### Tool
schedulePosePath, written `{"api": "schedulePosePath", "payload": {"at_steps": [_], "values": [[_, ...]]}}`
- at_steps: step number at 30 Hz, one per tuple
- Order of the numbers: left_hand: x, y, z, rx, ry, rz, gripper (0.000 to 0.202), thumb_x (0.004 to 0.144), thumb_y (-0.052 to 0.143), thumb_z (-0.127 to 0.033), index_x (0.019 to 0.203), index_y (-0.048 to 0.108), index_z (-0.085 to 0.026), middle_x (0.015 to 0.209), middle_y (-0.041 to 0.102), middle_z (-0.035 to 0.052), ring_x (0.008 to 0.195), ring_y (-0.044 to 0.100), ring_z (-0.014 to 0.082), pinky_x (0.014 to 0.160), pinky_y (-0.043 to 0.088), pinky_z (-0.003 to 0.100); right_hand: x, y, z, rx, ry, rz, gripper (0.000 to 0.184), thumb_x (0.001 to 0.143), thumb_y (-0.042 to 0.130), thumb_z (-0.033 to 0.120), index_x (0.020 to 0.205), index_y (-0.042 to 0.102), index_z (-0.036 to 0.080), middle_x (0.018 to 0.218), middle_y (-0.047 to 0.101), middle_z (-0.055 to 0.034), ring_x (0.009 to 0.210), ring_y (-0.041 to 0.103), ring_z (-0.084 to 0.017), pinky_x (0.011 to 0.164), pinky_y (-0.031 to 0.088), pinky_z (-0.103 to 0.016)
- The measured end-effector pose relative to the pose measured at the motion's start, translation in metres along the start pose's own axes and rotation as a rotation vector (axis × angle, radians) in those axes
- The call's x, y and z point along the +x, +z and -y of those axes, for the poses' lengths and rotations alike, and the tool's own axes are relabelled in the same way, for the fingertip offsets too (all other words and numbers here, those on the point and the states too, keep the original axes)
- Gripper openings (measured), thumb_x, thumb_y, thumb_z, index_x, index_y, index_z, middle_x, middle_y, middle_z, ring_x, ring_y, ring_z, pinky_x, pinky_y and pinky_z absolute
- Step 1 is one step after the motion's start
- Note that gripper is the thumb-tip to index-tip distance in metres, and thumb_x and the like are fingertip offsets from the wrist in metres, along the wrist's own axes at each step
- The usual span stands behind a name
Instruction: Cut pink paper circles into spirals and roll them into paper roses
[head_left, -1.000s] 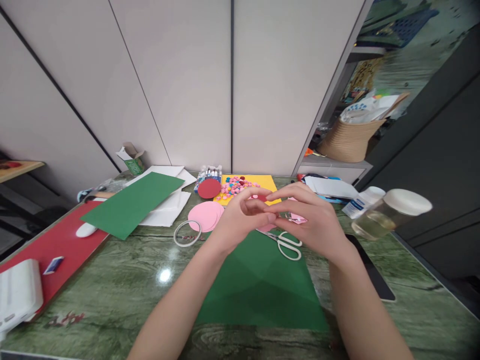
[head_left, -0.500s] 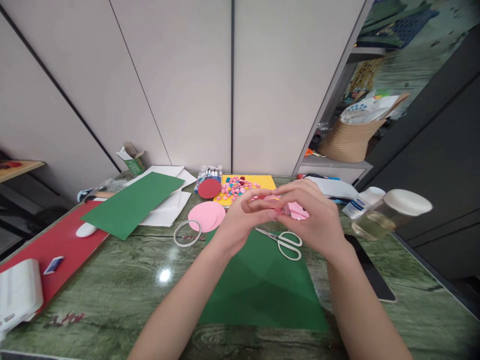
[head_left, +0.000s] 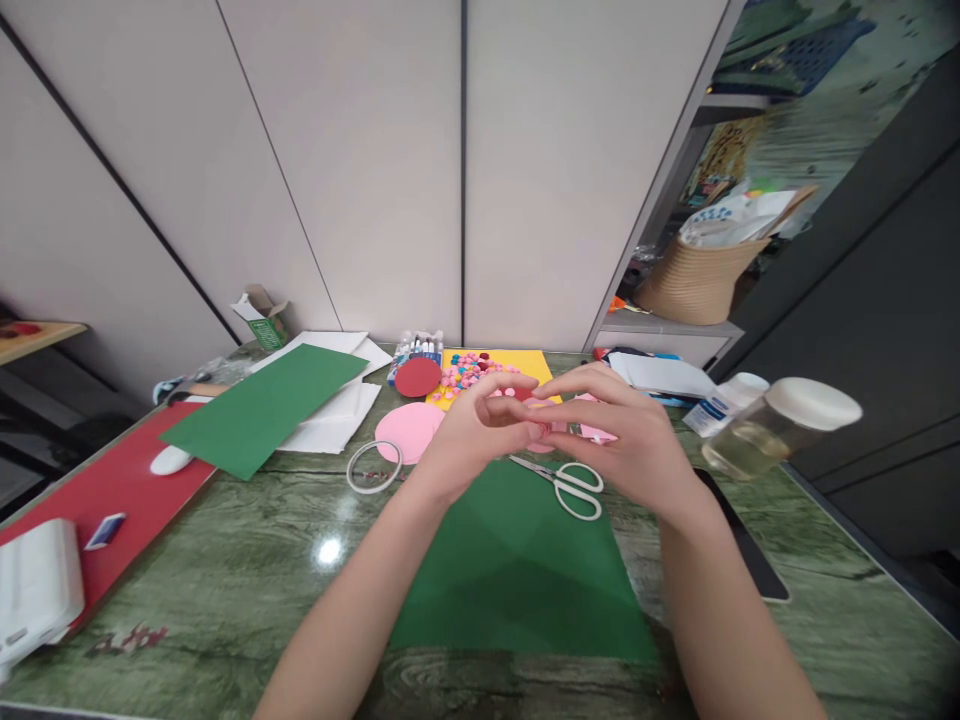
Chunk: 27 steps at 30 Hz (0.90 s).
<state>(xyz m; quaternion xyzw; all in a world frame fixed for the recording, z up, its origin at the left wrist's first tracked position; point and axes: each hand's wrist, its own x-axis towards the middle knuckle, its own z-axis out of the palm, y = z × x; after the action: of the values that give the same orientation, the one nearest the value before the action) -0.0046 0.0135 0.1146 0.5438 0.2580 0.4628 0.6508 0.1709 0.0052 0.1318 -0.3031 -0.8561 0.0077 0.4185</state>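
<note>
My left hand [head_left: 469, 435] and my right hand [head_left: 626, 440] meet fingertip to fingertip above the green marble table [head_left: 247, 570]. Both pinch a small pink piece [head_left: 541, 428] between thumbs and forefingers; most of it is hidden by my fingers. White-handled scissors [head_left: 566, 482] lie just below my hands, on the far edge of a dark green paper sheet [head_left: 517, 570]. Pink paper circles [head_left: 405, 428] lie to the left of my left hand, with a roll of tape [head_left: 374, 466] beside them.
A yellow sheet [head_left: 525, 362] with several small coloured pompoms, a red disc [head_left: 418, 377] and a marker pack [head_left: 420, 347] lie at the back. Green sheet [head_left: 262, 405] over white paper and a red mat [head_left: 112, 490] lie left. Glass jar [head_left: 780, 425], white bottle [head_left: 726, 402] and a dark phone [head_left: 746, 550] stand right.
My hands stayed together over the same spot, rising slightly and then settling back. The fingers shifted around the small pink piece. Nothing else on the table moved.
</note>
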Motion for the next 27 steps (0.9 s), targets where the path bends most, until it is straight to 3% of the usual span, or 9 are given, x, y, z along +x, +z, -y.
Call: {"api": "schedulePosePath", "payload": {"at_steps": [9, 20, 27], "values": [[-0.004, -0.002, -0.006, 0.309, 0.055, -0.013, 0.039, 0.07, 0.064, -0.015, 0.107, 0.053, -0.021, 0.078, 0.064, 0.0026, 0.084, 0.061, 0.0169, 0.071, 0.05, 0.03, 0.002, 0.004, 0.0, -0.027, -0.016, 0.034, 0.009, 0.077, 0.065, 0.021, 0.085, 0.065, 0.026, 0.1, 0.066, -0.0031, 0.093, 0.058, -0.02, 0.08, 0.044, -0.038], [0.002, 0.006, 0.005, -0.003, 0.032, -0.07, 0.038, 0.068, 0.068, -0.018, 0.103, 0.054, -0.021, 0.075, 0.065, 0.0002, 0.073, 0.061, 0.0119, 0.067, 0.048, 0.025, 0.001, 0.007, -0.001, -0.114, -0.025, -0.057, 0.007, 0.078, 0.064, 0.02, 0.081, 0.058, 0.021, 0.093, 0.066, -0.0035, 0.086, 0.058, -0.019, 0.079, 0.042, -0.038], [0.003, 0.0, 0.004, 0.032, -0.003, -0.064, 0.041, 0.067, 0.069, -0.018, 0.105, 0.052, -0.02, 0.074, 0.066, 0.0006, 0.068, 0.061, 0.0115, 0.064, 0.047, 0.024, -0.001, -0.002, -0.001, 0.045, 0.054, 0.05, 0.012, 0.08, 0.062, 0.022, 0.092, 0.063, 0.024, 0.094, 0.067, -0.003, 0.094, 0.057, -0.019, 0.081, 0.046, -0.036]]}}
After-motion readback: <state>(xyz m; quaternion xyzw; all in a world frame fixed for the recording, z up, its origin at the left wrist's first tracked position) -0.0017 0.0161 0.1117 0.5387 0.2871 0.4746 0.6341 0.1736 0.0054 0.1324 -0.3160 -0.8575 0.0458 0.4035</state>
